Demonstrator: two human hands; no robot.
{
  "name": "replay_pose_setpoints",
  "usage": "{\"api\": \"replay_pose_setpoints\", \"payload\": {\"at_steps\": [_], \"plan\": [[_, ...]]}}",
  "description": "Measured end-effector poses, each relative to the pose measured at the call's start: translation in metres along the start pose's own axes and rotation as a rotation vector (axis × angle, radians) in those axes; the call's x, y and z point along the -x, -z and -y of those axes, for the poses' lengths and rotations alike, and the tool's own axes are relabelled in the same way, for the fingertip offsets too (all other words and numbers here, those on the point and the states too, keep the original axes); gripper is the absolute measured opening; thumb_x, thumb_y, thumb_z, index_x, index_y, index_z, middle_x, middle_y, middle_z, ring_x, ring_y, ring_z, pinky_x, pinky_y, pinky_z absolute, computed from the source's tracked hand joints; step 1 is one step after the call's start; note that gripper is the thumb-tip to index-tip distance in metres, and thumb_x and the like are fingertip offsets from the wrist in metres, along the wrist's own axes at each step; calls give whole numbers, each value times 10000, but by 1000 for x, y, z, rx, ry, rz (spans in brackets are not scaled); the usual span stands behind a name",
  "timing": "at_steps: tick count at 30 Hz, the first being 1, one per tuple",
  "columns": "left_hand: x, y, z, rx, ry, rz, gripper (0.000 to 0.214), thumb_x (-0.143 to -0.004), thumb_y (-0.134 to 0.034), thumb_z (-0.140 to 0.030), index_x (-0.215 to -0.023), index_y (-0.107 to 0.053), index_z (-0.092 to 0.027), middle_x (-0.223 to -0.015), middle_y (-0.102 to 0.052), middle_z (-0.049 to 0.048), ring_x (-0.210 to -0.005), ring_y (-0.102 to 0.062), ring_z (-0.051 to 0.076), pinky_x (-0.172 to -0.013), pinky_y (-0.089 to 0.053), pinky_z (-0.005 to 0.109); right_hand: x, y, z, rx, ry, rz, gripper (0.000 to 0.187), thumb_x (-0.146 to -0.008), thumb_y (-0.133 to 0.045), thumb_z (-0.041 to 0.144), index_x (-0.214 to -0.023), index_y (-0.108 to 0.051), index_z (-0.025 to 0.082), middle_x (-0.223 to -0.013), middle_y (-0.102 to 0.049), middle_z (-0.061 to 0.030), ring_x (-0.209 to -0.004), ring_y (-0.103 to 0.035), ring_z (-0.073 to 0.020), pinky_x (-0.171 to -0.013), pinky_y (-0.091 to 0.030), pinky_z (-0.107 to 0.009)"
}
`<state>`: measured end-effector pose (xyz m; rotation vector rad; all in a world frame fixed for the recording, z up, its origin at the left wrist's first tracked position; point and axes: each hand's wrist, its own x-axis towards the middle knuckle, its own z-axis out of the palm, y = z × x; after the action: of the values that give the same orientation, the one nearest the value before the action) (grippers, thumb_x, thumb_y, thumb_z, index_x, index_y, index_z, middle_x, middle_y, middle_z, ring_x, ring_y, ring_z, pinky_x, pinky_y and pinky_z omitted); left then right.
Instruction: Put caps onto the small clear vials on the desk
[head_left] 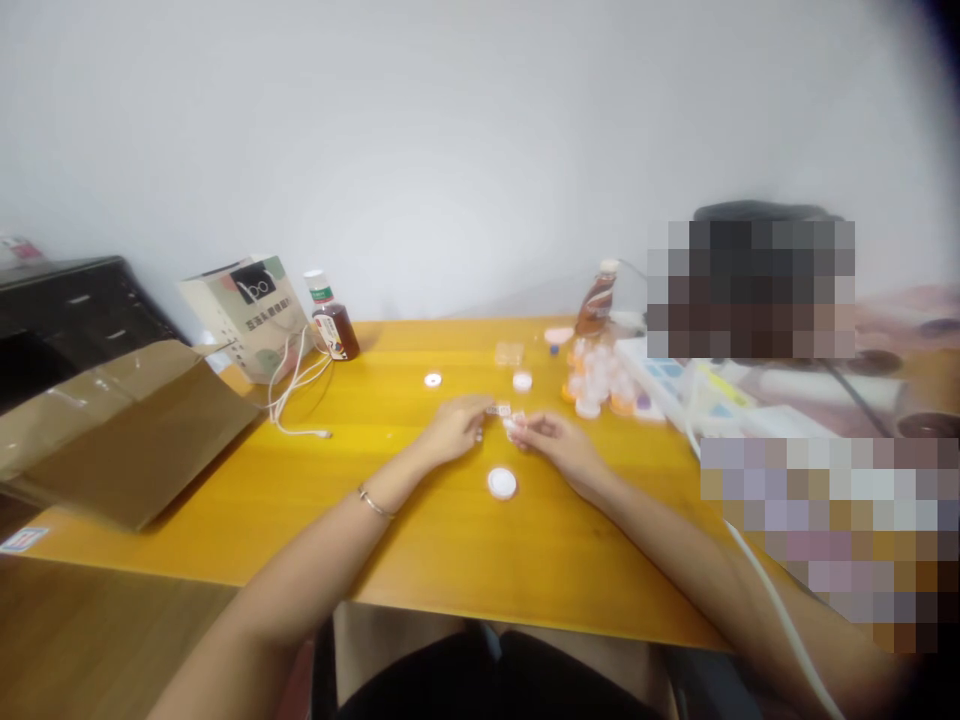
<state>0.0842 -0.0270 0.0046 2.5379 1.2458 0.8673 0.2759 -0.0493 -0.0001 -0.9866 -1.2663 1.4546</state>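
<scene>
My left hand (456, 428) is closed, with its fingertips on a small clear case with dark marks (498, 409). Thumb and fingers of my right hand (553, 442) pinch a small white piece (511, 425) right beside that case. What the piece is cannot be made out, since it is small and blurred. Closer to me lies a white round lid (502, 484) on the orange-brown table (420, 550). Beyond my hands are a white ring-like disc (433, 380), another white round cap (523, 382) and a clear plastic box (509, 353).
Several clear bottles with white and orange caps (596, 378) crowd the right side, before a brown drink bottle (596, 300). On the left are a dark-red bottle (336, 330), a white cable (289, 400), a paper bag (251, 320) and a cardboard box (127, 430). A person sits at right.
</scene>
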Motion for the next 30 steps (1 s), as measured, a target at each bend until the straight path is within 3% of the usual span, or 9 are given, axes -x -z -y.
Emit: {"api": "replay_pose_setpoints", "payload": {"at_steps": [4, 9, 14, 18, 23, 27, 30], "plan": [[0, -3, -3, -76, -27, 57, 296, -794, -424, -121, -1021, -592, -209, -1018, -626, 60, -1003, -538, 189, -912, -358, 323, 1, -1, 0, 8, -6, 1, 268, -575, -726, 364, -704, -592, 171, -704, -644, -7, -674, -584, -114, -712, -449, -284], [0, -2, 0, -91, 62, 51, 161, -797, -474, -196, -853, -623, -176, -872, -645, 65, -846, -571, 178, -795, -389, 285, 2, -1, 1, 24, -4, -6, 272, -583, -707, 396, -669, -587, 168, -697, -646, -16, -669, -590, -123, -719, -457, -300], [0, -1, 1, -66, 125, -70, 105, -777, -515, -221, -754, -603, -169, -867, -622, 66, -869, -542, 188, -829, -364, 318, 2, -2, 0, 62, 5, 30, 262, -576, -717, 359, -701, -581, 173, -727, -652, -22, -678, -591, -128, -716, -464, -301], [4, 6, -4, 92, 142, -162, 92, -773, -509, -220, -733, -562, -157, -815, -617, 39, -795, -536, 150, -775, -390, 283, 2, -2, -1, 60, 25, 53, 293, -567, -724, 345, -760, -571, 185, -710, -651, -11, -674, -602, -139, -703, -476, -314], [11, 18, -6, 343, 207, -58, 171, -778, -514, -284, -698, -521, -133, -754, -608, 21, -643, -512, 90, -606, -392, 207, 4, -3, 2, 63, -7, 89, 383, -566, -725, 293, -919, -606, 205, -747, -663, -3, -751, -620, -156, -794, -465, -346], [11, 21, -8, 588, 252, -24, 191, -753, -566, -303, -751, -503, -122, -756, -593, 28, -666, -546, 88, -647, -425, 219, 6, -4, 8, 140, -56, 81, 299, -561, -722, 278, -839, -659, 190, -896, -681, -39, -846, -617, -183, -874, -431, -361], [11, 22, -13, 760, 271, -4, 273, -713, -622, -256, -921, -504, -127, -787, -590, 26, -667, -574, 86, -677, -454, 238, 7, -4, 11, 181, -55, 70, 252, -555, -723, 283, -782, -674, 186, -875, -692, -38, -855, -618, -194, -882, -425, -370]]}}
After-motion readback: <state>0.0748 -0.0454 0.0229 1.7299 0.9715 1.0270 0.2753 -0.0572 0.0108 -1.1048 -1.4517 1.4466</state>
